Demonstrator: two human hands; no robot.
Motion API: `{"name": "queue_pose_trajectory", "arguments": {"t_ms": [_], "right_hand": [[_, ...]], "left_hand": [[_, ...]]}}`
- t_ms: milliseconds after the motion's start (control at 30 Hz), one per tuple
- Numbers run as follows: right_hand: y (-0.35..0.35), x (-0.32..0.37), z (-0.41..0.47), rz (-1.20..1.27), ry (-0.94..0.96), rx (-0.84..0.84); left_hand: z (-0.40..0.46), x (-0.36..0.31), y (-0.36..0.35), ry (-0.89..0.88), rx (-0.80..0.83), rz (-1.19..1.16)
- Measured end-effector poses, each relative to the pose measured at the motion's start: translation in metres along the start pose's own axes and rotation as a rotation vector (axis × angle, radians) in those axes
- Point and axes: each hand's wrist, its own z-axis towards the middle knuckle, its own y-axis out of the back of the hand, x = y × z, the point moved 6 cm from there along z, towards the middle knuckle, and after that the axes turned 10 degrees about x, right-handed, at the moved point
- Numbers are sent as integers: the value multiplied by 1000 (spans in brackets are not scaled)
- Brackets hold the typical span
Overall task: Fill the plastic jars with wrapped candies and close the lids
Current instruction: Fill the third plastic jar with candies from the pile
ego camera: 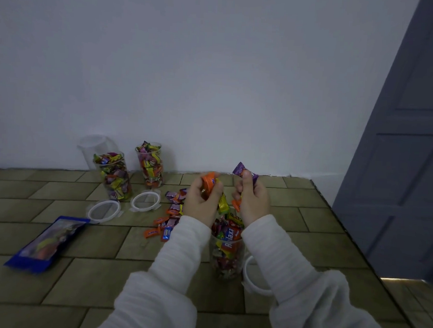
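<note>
Gripping wrapped candies (211, 182) w/ curled fingers, L hand (202, 200) & R hand (253, 199), above full jar (227, 251).

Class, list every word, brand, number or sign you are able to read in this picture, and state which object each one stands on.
"Relaxa": white letters on a red and orange wrapped candy at the top of the nearest clear plastic jar.
Orange wrapped candy in the left hand: white letters, too blurred to read.
Orange wrapped candies lying loose on the tiled floor: white print, too small to read.
Blue plastic candy bag: print too blurred to read.
</note>
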Motion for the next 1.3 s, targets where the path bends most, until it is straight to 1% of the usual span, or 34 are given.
{"name": "queue_pose_trajectory", "arguments": {"t_ms": [67,167,367,600,767,900,967,1067,1233,1300], "right_hand": [[0,0,-1,20,2,3],[1,2,-1,29,15,16],[3,2,-2,-20,10,4],[6,0,-1,-21,13,-32],[7,-1,-1,-38,32,-38],[5,0,-1,55,38,0],[5,0,-2,50,49,11],[5,2,-3,33,64,21],[3,0,-2,9,58,66],[4,-1,-1,-53,52,93]], "left_hand": [[-3,-4,-3,-24,27,-9],[-4,-6,-3,-28,18,-3],[-5,-5,-4,22,26,30],[-5,-6,-10,26,74,-25],[-7,-4,-10,57,66,-129],[-10,13,2,142,-44,-169],[-10,26,3,234,-13,-207],[-14,49,-2,460,91,-279],[-22,73,-6,624,81,-381],[-23,79,-6,677,51,-406]]}}
